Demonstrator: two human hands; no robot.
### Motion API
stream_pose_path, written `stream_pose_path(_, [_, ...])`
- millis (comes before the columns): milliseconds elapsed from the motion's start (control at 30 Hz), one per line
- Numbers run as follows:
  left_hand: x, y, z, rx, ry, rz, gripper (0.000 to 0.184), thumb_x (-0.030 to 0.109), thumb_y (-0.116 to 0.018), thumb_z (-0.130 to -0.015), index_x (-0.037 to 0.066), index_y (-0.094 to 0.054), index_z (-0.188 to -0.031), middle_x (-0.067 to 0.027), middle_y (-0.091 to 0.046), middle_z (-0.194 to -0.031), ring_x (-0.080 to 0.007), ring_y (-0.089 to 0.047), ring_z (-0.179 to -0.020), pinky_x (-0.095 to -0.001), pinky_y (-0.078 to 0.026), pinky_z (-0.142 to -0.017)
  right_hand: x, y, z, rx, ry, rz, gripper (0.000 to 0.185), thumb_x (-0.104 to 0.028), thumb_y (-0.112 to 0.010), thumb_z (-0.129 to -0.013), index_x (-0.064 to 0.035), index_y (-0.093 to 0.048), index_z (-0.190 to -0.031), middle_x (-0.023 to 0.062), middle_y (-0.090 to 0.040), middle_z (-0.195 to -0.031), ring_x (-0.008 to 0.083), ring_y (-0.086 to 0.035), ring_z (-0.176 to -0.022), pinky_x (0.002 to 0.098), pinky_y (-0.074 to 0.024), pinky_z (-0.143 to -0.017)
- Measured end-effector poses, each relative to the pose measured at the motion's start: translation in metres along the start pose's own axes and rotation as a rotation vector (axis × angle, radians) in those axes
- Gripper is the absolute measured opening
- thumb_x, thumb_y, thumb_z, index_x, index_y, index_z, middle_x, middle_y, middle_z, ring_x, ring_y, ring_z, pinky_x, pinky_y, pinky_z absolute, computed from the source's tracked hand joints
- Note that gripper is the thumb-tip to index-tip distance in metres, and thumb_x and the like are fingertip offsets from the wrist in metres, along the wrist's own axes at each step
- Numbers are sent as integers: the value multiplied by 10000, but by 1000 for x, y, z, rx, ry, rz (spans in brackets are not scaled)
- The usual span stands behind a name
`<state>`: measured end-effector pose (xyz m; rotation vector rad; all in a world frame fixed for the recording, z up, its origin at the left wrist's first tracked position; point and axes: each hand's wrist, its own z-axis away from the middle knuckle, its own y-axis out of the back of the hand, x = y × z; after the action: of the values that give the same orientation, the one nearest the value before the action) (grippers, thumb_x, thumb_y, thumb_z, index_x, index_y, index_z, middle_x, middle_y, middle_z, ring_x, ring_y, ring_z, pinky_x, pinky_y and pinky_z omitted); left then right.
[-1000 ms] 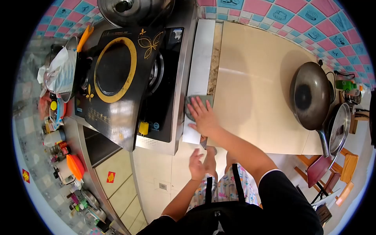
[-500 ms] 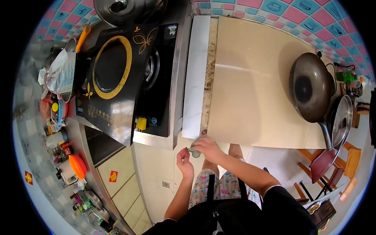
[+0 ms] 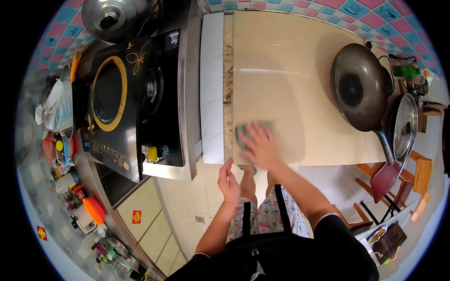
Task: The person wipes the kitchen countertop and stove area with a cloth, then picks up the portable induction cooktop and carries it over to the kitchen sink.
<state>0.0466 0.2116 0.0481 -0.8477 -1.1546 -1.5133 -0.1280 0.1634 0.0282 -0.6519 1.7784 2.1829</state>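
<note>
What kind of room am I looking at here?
Most likely a home kitchen: there's a black cooktop set in a metal counter, a large wok on the beige countertop, and a lidded steel pot by the tiled wall.

Pink and blue tiles (image 3: 323,3) are covering the far wall, grey and white tiles (image 3: 35,164) are lining the left wall, a red sticker (image 3: 136,217) is brightening cream cabinet doors (image 3: 158,225) at near left, and wooden chairs (image 3: 421,174) are standing at right while light is glossing the pale floor (image 3: 185,199).
</note>
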Motion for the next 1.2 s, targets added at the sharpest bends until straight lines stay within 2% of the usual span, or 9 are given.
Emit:
stream_pose_path(133, [7,-8,-25,-64,-79,-46,358,-109,-305,-882,-62,-489,-1186,-189,-537,-1239,-273,-522,-1171,-373,-384,-1032,10,10,96,-264,-145,10,595,-403,-554,-852,-241,-383,-1399,95,-204,-1521,290,-167,-1405,523,-134,-1111])
stream_pose_path(400, [1,-25,-36,-92,-73,21,357,-61,-318,-896,-51,-487,-1210,-179,-526,-1262,-265,-504,-1194,-368,-366,-1037,138,46,38,374,-771,230,602,-355,-480,-903,-134,-300,-1433,184,-136,-1520,350,-107,-1407,554,-104,-1099])
stream_pose_path(533, [11,-47,-53,-92,-184,-113,390,-61,-313,-885,-51,-469,-1243,-187,-505,-1286,-279,-481,-1216,-356,-354,-1045,64,32,-41,211,-378,138,603,-381,-511,-880,-134,-352,-1406,127,-244,-1498,312,-162,-1400,545,-118,-1103])
stream_pose_path(700, [16,-80,-107,-134,-367,-149,447,-76,-370,-795,-49,-473,-1229,-202,-462,-1335,-364,-424,-1253,-398,-357,-1023,33,12,40,-80,43,-90,590,-375,-524,-860,-182,-373,-1397,89,-250,-1503,279,-176,-1402,525,-160,-1102])
stream_pose_path(767, [22,-87,-131,-205,-701,-543,502,-85,-409,-742,-34,-462,-1239,-208,-425,-1364,-403,-381,-1274,-461,-298,-1067,72,17,76,-37,-143,110,568,-350,-522,-868,-194,-378,-1395,94,-253,-1502,278,-181,-1401,522,-163,-1102])
stream_pose_path(1000, [7,-105,-142,-273,-778,-746,552,-96,-469,-687,-12,-462,-1233,-214,-396,-1383,-406,-325,-1309,-540,-235,-1088,141,34,156,484,-1063,221,606,-283,-502,-878,-113,-312,-1428,206,-167,-1507,372,-126,-1400,578,-124,-1088])
stream_pose_path(1100, [6,-105,-141,-269,-772,-772,531,-81,-474,-695,-11,-468,-1222,-214,-389,-1387,-399,-318,-1317,-537,-232,-1090,58,-12,127,389,-979,171,688,-343,-536,-847,-62,-291,-1425,237,-193,-1486,432,-152,-1375,609,-135,-1068])
stream_pose_path(1133, [4,-105,-140,-270,-769,-787,513,-70,-475,-706,-11,-474,-1215,-212,-388,-1389,-399,-318,-1316,-535,-231,-1092,28,-14,109,83,-928,128,683,-370,-547,-835,-95,-316,-1416,232,-204,-1484,427,-149,-1379,606,-137,-1069])
stream_pose_path(1200, [5,-105,-143,-253,-776,-810,494,-58,-477,-716,-11,-480,-1208,-211,-386,-1391,-399,-318,-1316,-533,-230,-1093,-6,-9,83,81,-602,-61,575,-351,-530,-861,-202,-374,-1394,165,-217,-1500,349,-169,-1393,560,-166,-1086])
